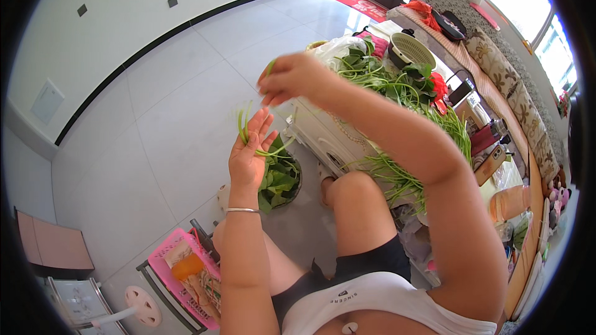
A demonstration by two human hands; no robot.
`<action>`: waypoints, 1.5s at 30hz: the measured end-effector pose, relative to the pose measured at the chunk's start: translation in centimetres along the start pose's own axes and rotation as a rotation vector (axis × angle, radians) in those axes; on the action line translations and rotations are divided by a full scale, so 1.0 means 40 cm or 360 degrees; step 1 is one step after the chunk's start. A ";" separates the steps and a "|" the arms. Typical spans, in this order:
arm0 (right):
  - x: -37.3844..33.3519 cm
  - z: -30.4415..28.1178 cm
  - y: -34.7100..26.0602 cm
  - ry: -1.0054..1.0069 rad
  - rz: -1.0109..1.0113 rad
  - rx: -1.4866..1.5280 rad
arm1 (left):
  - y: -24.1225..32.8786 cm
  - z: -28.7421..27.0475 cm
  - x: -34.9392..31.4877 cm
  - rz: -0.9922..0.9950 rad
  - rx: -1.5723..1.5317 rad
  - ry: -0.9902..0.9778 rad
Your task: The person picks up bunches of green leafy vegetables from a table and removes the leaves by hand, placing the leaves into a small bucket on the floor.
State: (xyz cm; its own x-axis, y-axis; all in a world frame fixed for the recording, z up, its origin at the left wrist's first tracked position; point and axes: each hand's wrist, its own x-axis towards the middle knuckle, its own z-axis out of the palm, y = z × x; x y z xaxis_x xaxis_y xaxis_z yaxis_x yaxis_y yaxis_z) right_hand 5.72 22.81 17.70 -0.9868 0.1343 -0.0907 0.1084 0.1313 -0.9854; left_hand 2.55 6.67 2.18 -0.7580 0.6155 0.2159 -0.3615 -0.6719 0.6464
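My left hand [248, 155], with a silver bangle at its wrist, holds a few thin green vegetable stems [243, 125] between thumb and fingers. Above it, my right hand [295, 77] has its fingers curled, with a bit of green stem [271, 66] showing at them; motion blurs it a little. Below my left hand, on the floor, sits a dark round container [300, 177] full of broad green leaves [279, 183]. A large heap of long-stemmed leafy greens [397, 87] covers much of the low table to the right, partly behind my right forearm.
On the table are a green colander [412, 49], a white plastic bag [338, 49], a phone [490, 164] and a plastic bottle [510, 203]. A pink basket [162, 253] stands at lower left. A patterned sofa [528, 99] runs along the right, a red doormat [360, 6] lies by the far door.
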 end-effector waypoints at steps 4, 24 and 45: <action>0.047 0.100 0.149 0.0151 0.0053 0.0154 | -0.028 -0.024 0.000 -0.0226 -0.0292 -0.0213; -0.063 0.044 0.480 0.0859 -0.0790 -0.1329 | 0.026 -0.143 0.011 -0.0034 -0.0225 0.0444; -0.097 -0.094 0.515 0.0937 -0.0245 0.0702 | 0.038 -0.102 -0.018 0.0080 -0.0066 0.0643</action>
State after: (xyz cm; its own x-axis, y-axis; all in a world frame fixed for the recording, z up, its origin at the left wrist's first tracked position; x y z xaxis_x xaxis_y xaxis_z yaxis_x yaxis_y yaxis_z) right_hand 12.26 28.70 -1.72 -0.7458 0.6657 0.0231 -0.2064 -0.1980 -0.9582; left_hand 0.34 3.54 0.02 -0.9245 0.3758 -0.0637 -0.3340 -0.7181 0.6106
